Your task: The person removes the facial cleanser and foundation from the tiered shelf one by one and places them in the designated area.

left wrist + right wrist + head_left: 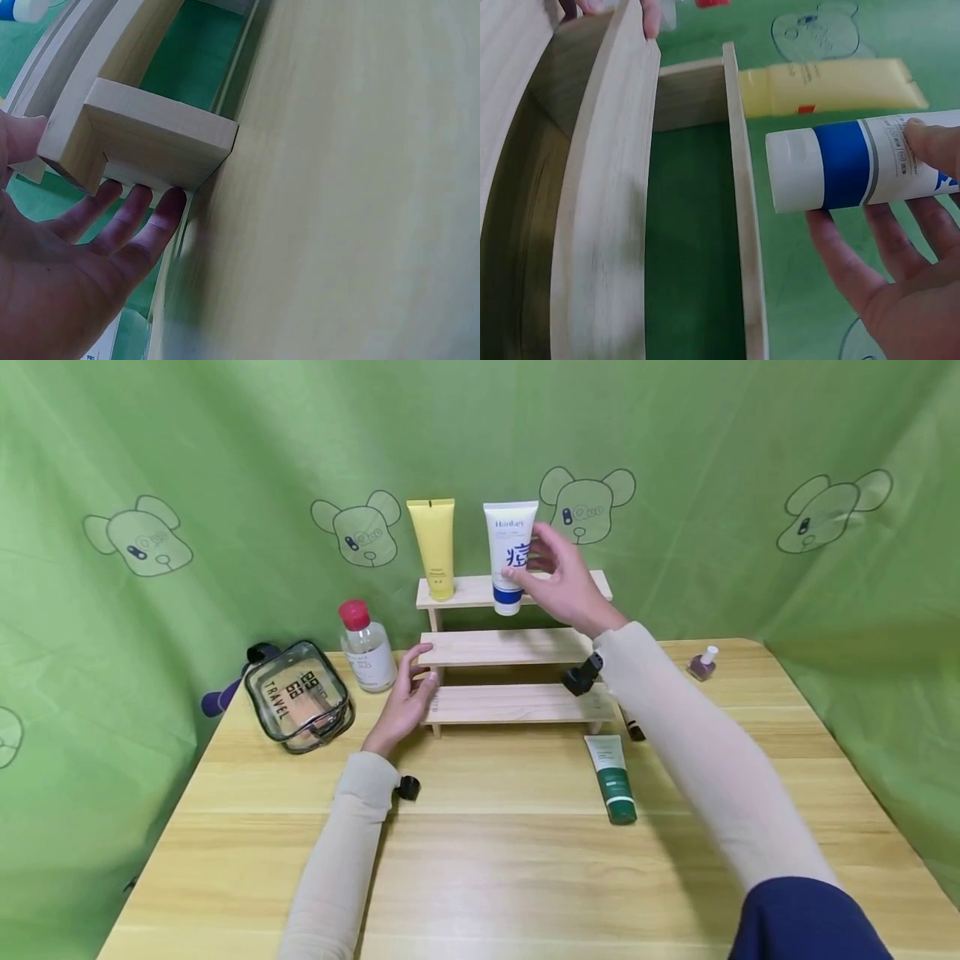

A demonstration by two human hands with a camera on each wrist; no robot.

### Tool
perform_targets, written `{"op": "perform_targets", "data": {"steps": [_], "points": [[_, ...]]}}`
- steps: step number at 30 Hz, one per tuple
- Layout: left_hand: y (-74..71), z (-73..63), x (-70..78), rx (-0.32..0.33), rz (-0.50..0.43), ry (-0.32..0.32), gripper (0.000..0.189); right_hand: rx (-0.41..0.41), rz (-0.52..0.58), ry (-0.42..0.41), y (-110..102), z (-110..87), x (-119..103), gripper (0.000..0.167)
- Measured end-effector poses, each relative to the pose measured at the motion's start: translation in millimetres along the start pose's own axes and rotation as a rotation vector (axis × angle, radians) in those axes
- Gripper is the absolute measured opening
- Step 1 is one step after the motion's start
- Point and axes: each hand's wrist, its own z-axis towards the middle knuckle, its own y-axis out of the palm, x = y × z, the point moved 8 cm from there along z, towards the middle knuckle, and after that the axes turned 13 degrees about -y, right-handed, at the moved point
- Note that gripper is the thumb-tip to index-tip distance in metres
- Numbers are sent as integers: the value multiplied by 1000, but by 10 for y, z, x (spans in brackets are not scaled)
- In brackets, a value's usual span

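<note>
My right hand (562,577) pinches a white squeeze tube (510,539) with a blue band, thumb on its front and fingers behind. The tube is upright, cap down, in front of the top tier of a three-step wooden display shelf (510,647). In the right wrist view, the tube's white cap (795,171) shows beside the top board. At the shelf's left end, my left hand (405,702) holds the side, with thumb and fingers around the end of the steps. A yellow tube (435,547) stands cap down on the top tier's left.
Left of the shelf are a bottle with a red cap (371,656) and a clear travel pouch (300,697). A green-and-white tube (613,781) lies in front at right. A small nail polish bottle (702,665) stands farther right. Green cloth (675,435) hangs behind.
</note>
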Motion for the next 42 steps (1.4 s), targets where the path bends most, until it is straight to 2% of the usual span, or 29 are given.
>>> {"op": "perform_targets", "data": {"steps": [5,13,22,33,42], "points": [[-2,-5,-5,5,7,-5,56,-16,-16,-27,-27,-176,-107,63],[-1,-16,1,-3,2,-15,56,-56,-13,18,-75,-618,-126,60],[7,-19,-8,0,2,-12,56,-39,9,-6,-104,-1010,-223,56],[5,-20,0,1,-3,-20,56,-42,22,-24,-285,-1384,-308,70],[6,-12,11,-3,-3,-10,56,-18,5,-71,-359,-1614,-250,66]]}}
